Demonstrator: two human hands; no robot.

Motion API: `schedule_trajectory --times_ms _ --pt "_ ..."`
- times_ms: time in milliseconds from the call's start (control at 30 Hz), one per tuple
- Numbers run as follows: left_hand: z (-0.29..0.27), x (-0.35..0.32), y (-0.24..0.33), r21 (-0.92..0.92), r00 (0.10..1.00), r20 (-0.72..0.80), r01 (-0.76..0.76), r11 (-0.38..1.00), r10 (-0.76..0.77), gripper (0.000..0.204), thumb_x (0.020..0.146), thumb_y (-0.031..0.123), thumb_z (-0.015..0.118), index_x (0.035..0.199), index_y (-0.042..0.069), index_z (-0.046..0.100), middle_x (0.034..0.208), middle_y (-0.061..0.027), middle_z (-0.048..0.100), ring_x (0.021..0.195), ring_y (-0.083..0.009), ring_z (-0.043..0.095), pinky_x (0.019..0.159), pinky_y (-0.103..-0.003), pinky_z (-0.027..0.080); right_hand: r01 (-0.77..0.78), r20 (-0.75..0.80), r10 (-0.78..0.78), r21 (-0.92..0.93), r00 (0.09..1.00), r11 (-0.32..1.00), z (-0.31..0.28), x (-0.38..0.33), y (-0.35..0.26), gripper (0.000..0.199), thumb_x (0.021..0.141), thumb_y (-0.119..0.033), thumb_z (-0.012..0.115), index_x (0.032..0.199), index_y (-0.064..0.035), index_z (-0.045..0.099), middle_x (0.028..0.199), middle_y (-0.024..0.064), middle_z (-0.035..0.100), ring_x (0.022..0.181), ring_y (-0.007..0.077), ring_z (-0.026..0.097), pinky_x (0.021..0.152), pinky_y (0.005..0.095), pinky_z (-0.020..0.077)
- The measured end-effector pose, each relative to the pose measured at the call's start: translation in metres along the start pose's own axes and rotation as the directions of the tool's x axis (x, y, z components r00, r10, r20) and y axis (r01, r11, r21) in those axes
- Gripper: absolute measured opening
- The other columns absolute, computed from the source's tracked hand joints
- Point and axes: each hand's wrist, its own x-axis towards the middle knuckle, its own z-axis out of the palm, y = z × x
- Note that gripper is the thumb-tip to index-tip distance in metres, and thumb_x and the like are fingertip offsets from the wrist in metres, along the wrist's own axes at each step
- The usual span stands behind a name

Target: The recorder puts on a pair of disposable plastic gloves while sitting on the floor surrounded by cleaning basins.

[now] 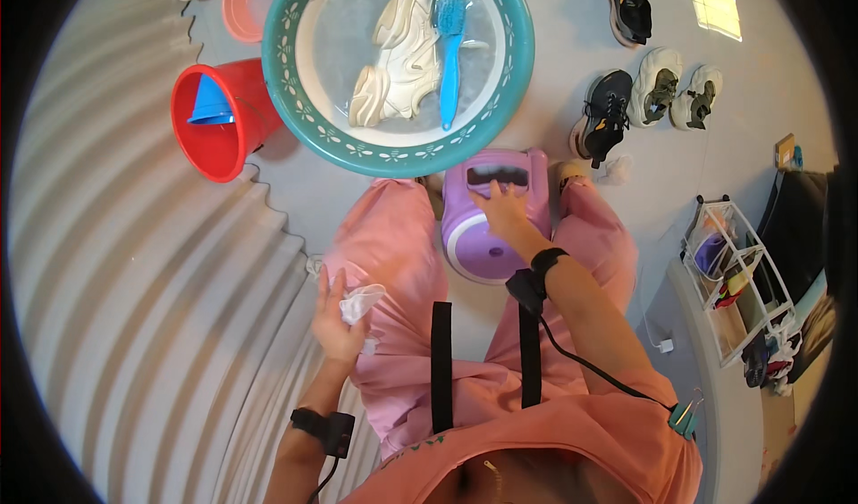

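Head camera: fisheye, above and behind left grip [334,327] and right grip [507,215], facing down
Grips: near
Floor [563,75]: farther, beyond both

On the left, a pale curtain [134,263] hangs in folds over the grey floor [563,75]. White rack [760,250] stands at right; far right, the floor has a bright light patch [715,8].

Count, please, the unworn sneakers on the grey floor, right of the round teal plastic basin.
4: one black sneaker at the top edge, another black sneaker lower, and two white-and-green sneakers to its right.
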Motion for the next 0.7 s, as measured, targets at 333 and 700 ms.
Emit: schedule_trajectory --times_ms 333,700 --pt "0.023 0.036 -0.012 -0.106 0.965 -0.253 -0.097 0.990 0.068 0.058 0.072 0.009 0.064 0.129 0.000 0.058 0.143 -0.0296 0.042 0.118 -0.0398 0.057 0.093 -0.039 0.048 0.222 0.241 -0.211 -0.016 0.947 0.975 0.081 -0.024 -0.008 0.078 0.072 -0.017 0.075 0.140 -0.0353 0.043 0.129 0.0195 0.046 0.112 0.0453 0.054 0.088 0.0602 0.0466" --pt "0.100 0.040 -0.031 -0.091 0.755 -0.620 -0.341 0.936 0.215 0.062 0.073 0.006 0.064 0.133 -0.001 0.054 0.147 -0.0303 0.036 0.133 -0.0416 0.043 0.104 -0.044 0.039 0.520 0.162 -0.512 -0.005 0.843 0.854 0.122 0.006 0.004 0.064 0.074 -0.036 0.072 0.134 -0.0226 0.052 0.105 0.0259 0.061 0.093 0.0430 0.065 0.087 0.0549 0.0491"
